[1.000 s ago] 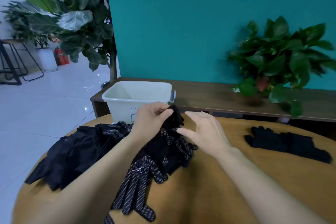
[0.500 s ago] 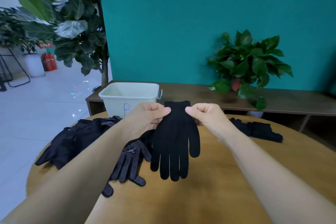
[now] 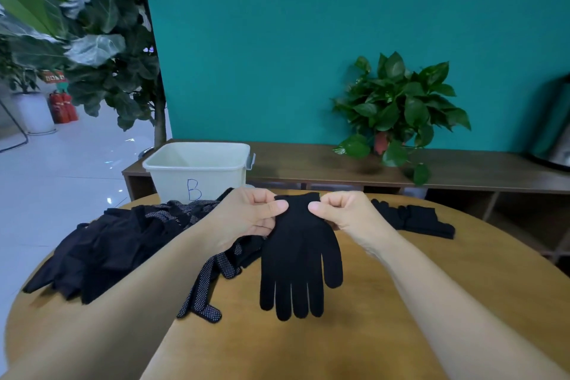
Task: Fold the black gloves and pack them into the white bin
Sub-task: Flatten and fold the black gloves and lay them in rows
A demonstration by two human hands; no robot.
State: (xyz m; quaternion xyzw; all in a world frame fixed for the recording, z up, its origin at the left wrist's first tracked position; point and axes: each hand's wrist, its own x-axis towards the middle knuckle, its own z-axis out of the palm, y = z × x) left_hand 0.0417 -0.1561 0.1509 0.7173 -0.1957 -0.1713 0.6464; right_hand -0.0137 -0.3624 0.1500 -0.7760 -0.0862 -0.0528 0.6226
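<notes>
**Black glove held by its cuff, long axis toward the person**

The black glove (image 3: 300,256) hangs and drapes from its cuff, which sits at the far end, to its fingertips, which point at the near edge of the round wooden table (image 3: 431,302). The long axis thus runs from the far edge to the near edge, roughly midway across the table. The left hand (image 3: 246,219) pinches the cuff's left corner between thumb and curled fingers; the right hand (image 3: 342,216) pinches the right corner likewise. Both hands sit at the same end of the glove and equally near it, so a fold along the length would likely bring cuff toward fingertips. The white bin (image 3: 197,173), marked "B", stands beyond the table's far-left edge, closer to the left hand. A pile of black gloves (image 3: 117,244), some dotted, lies along the left edge; a few more gloves (image 3: 413,219) lie toward the far-right edge, behind the right hand.
</notes>
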